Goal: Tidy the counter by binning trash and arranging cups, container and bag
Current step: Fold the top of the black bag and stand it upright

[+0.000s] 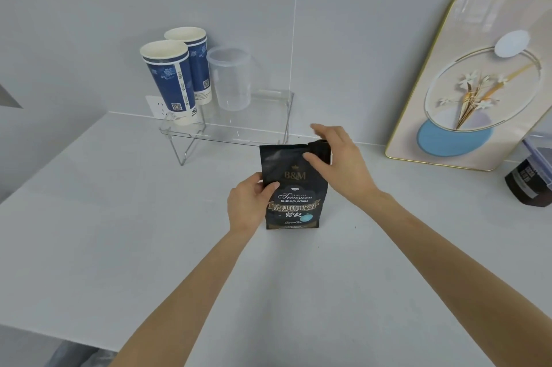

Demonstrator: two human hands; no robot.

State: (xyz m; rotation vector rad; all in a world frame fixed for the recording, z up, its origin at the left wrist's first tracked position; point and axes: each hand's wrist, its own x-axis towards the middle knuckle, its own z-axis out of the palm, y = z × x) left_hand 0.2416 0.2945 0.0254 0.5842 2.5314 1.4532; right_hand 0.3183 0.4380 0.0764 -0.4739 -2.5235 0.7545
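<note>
A black coffee bag (294, 196) stands upright on the white counter (119, 217), near the middle. My left hand (249, 207) grips its left side, thumb on the front. My right hand (337, 163) pinches the folded top right corner of the bag. Behind it a clear acrylic shelf (239, 130) carries two blue and white paper cups (171, 80) (195, 63) at its left end and a clear plastic container (231, 78) beside them.
A gold-framed picture (478, 83) leans against the tiled wall at the right. A dark jar (527, 183) and a clear box sit at the right edge. A wall socket (156, 107) shows behind the cups. The counter's front edge runs at lower left.
</note>
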